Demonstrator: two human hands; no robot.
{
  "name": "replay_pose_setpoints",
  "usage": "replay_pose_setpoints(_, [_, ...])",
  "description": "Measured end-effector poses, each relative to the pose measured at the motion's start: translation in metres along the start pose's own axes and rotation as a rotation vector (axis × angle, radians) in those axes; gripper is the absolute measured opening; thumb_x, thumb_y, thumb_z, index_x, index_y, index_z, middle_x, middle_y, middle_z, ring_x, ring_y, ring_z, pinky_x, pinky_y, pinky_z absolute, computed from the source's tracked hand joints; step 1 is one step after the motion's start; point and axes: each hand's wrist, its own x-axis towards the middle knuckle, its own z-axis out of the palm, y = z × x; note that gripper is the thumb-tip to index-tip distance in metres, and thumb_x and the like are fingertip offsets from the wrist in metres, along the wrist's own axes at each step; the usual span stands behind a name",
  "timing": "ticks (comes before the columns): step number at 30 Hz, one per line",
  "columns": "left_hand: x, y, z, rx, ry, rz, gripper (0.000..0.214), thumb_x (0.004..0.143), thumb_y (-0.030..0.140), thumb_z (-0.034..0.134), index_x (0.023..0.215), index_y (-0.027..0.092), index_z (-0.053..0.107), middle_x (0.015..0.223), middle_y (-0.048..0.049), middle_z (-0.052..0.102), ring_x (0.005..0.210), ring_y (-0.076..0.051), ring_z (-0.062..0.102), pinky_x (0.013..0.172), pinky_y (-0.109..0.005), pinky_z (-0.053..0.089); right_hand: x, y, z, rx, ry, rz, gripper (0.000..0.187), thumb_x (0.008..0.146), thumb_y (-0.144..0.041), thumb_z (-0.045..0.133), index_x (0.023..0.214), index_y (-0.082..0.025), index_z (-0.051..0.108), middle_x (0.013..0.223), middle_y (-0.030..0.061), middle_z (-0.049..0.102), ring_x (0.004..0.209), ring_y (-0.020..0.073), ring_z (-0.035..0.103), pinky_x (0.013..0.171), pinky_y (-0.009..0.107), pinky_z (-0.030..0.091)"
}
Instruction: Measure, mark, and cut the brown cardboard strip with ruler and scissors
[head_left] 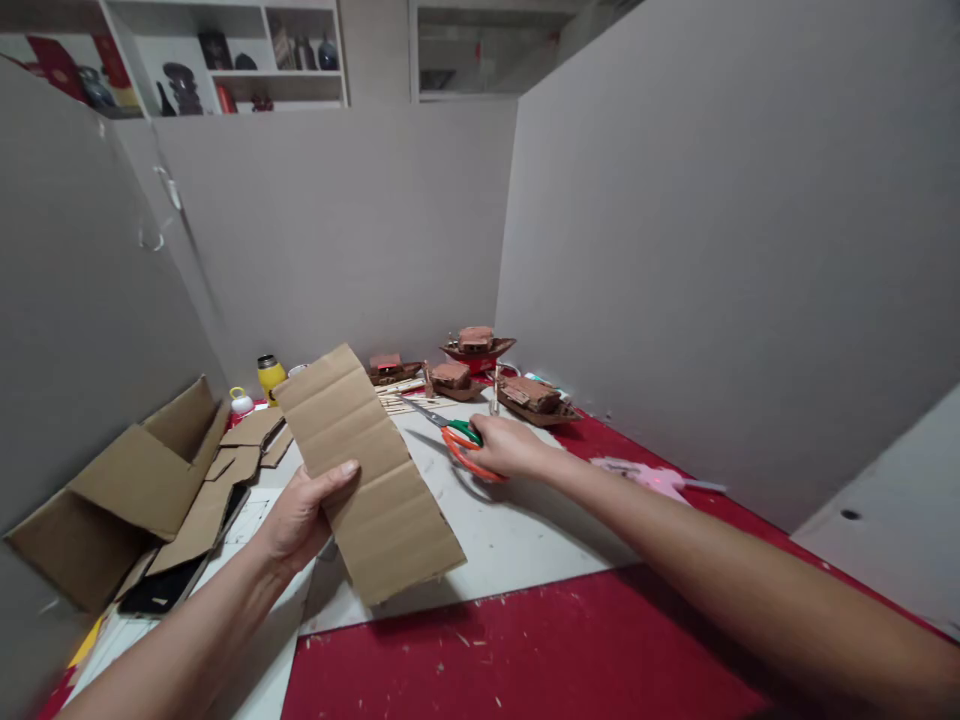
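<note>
My left hand grips a rectangular piece of corrugated cardboard by its left edge, thumb on the front face. The piece is held up at a tilt above the white work sheet. In my right hand is a pair of scissors with orange and green handles. Their blades point left toward the upper right edge of the cardboard; whether they touch it I cannot tell. My right fingers are partly hidden behind the handles.
An open cardboard box and cut cardboard scraps lie at the left. Behind stand a yellow bottle and several model boats, one near the right wall. Thin wooden sticks lie beside them. Grey partitions enclose the red table.
</note>
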Motion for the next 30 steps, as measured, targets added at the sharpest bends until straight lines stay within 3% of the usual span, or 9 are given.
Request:
replay_pose_setpoints(2, [-0.002, 0.002, 0.001, -0.027, -0.006, 0.022, 0.061, 0.07, 0.025, 0.082, 0.128, 0.018, 0.063, 0.106, -0.0102, 0.077, 0.094, -0.029, 0.073, 0.081, -0.035, 0.059, -0.019, -0.004, 0.002, 0.129, 0.066, -0.073, 0.02, 0.09, -0.033, 0.063, 0.094, -0.014, 0.058, 0.088, 0.0048, 0.063, 0.081, 0.0196, 0.061, 0.073, 0.034, 0.052])
replay_pose_setpoints(6, [-0.008, 0.003, 0.005, -0.06, 0.009, 0.026, 0.059, 0.073, 0.025, 0.081, 0.129, 0.018, 0.063, 0.102, -0.0092, 0.078, 0.091, -0.027, 0.073, 0.076, -0.032, 0.06, -0.056, -0.013, 0.015, 0.418, 0.058, -0.227, 0.033, 0.095, -0.053, 0.042, 0.085, -0.021, 0.044, 0.069, -0.003, 0.05, 0.06, 0.0133, 0.052, 0.054, 0.024, 0.045])
replay_pose_setpoints(12, [-0.02, 0.0, 0.016, -0.068, 0.065, 0.039, 0.063, 0.074, 0.025, 0.08, 0.133, 0.021, 0.059, 0.105, -0.008, 0.077, 0.089, -0.024, 0.074, 0.076, -0.028, 0.06, -0.078, -0.013, 0.034, 0.9, -0.092, -0.523, 0.051, 0.085, -0.071, 0.049, 0.088, -0.02, 0.05, 0.072, -0.0017, 0.046, 0.06, 0.012, 0.04, 0.053, 0.022, 0.039])
replay_pose_setpoints(21, [-0.023, -0.008, 0.031, -0.044, 0.183, 0.059, 0.073, 0.073, 0.032, 0.081, 0.139, 0.022, 0.052, 0.111, -0.0106, 0.075, 0.099, -0.03, 0.072, 0.086, -0.038, 0.059, -0.086, -0.019, 0.036, 0.877, -0.122, -0.503, 0.048, 0.093, -0.062, 0.042, 0.088, -0.018, 0.058, 0.071, 0.0011, 0.054, 0.069, 0.0165, 0.051, 0.068, 0.028, 0.049])
replay_pose_setpoints(30, [-0.029, 0.003, 0.032, -0.012, 0.254, 0.082, 0.07, 0.066, 0.036, 0.086, 0.13, 0.022, 0.061, 0.107, -0.0094, 0.077, 0.1, -0.033, 0.071, 0.091, -0.04, 0.056, -0.091, -0.02, 0.036, 0.992, -0.271, -0.501, 0.059, 0.089, -0.074, 0.038, 0.09, -0.017, 0.053, 0.07, 0.0, 0.051, 0.056, 0.0121, 0.048, 0.053, 0.023, 0.044])
